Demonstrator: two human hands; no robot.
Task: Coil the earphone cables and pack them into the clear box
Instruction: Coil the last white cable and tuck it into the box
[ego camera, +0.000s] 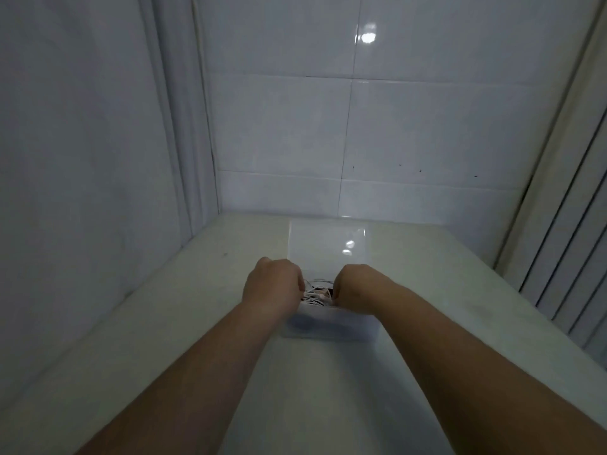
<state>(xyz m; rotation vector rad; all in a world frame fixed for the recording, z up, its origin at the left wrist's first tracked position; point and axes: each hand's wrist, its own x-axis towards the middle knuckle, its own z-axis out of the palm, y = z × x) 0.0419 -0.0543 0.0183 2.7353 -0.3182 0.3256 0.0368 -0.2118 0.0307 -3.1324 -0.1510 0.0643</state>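
A clear box (328, 326) stands on the pale counter, its hinged lid (328, 247) raised behind it. Inside lies a tangle of white earphone cables (315, 292). My left hand (272, 287) and my right hand (353, 289) reach down into the box from either side, fingers curled downward among the cables. The fingertips are hidden behind the backs of the hands, so whether they pinch the cables is not visible.
The counter (197, 323) runs back to a white tiled wall (361, 142). A plain wall panel (82, 159) closes the left side. Ribbed vertical slats (565, 257) rise at the right edge.
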